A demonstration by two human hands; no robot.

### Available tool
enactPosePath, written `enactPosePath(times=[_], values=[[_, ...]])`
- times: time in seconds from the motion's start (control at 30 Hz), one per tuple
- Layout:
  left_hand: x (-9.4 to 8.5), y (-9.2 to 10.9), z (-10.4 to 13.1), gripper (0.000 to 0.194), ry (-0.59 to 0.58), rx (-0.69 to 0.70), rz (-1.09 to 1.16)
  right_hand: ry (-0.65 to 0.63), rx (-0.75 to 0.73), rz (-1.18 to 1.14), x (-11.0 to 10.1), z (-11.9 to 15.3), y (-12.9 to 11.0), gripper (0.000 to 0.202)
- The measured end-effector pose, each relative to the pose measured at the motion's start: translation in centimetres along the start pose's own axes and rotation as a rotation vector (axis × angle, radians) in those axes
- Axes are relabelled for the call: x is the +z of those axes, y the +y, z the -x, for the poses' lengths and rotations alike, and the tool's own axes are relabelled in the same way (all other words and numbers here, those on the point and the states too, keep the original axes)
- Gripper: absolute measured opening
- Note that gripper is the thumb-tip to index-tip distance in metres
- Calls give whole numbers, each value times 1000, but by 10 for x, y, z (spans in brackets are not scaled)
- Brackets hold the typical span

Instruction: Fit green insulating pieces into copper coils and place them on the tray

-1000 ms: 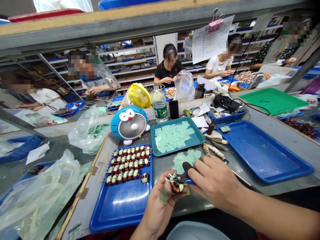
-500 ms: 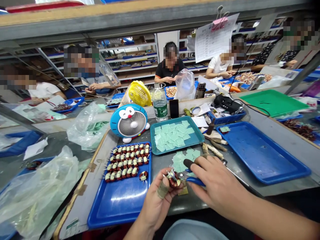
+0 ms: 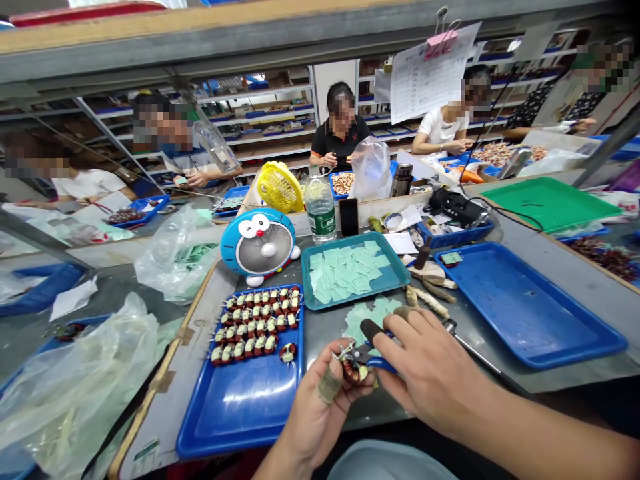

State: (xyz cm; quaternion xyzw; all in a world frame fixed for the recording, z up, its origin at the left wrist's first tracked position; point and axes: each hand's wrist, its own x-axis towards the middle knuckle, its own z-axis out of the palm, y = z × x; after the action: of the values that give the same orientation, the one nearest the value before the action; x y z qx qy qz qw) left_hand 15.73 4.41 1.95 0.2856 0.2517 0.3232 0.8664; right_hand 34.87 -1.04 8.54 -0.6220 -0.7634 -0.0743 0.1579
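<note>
- Head cam, my L hand [image 3: 320, 403]: closed on 1 copper-wound coil [image 3: 355, 375], gripped in fingers above table edge; cloth wrap [image 3: 329, 387] round thumb.
- My R hand [image 3: 433, 363]: gripping blue-handled pliers [image 3: 383, 364]; dark finger cover [image 3: 371, 330] on index. Plier tips at coil's top, by wire ends; can't tell if they bite.
- L blue tray [image 3: 240, 410]: coil rows [image 3: 255, 325] at far end, plus 1 lone coil [image 3: 288, 353] just nearer, R side.
- Teal tray [image 3: 306, 293], beyond hands: green slips [image 3: 347, 272], spread flat, overlapping.
- Loose slips [image 3: 367, 317]: on bench, btw teal tray & hands.
- R blue tray [image 3: 535, 313]: 1 small pc. [image 3: 451, 259] in far L corner.
- Blue-faced fan [image 3: 260, 243]: behind coil rows; water btl. [image 3: 321, 217] & phone [image 3: 349, 217] upright, behind teal tray.
- Co-worker, blk shirt [image 3: 340, 140]: seated opp., beyond partition.
</note>
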Motion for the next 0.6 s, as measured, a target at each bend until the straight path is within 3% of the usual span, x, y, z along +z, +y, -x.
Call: enactPosePath(times=[0.3,0.43,0.5,0.6], values=[[1,-3,2,37,-29,-40,-30,44,-143,128,-1,-1,8,13],[-3,-9,3,37,-9,-70,22,100,-178,32,7,4,19,15],[-4,-10,2,37,15,-56,36,153,-41,-127,17,11,24,18],[-4,-7,0,39,37,-26,-11,141,390,-499,38,25,26,33]])
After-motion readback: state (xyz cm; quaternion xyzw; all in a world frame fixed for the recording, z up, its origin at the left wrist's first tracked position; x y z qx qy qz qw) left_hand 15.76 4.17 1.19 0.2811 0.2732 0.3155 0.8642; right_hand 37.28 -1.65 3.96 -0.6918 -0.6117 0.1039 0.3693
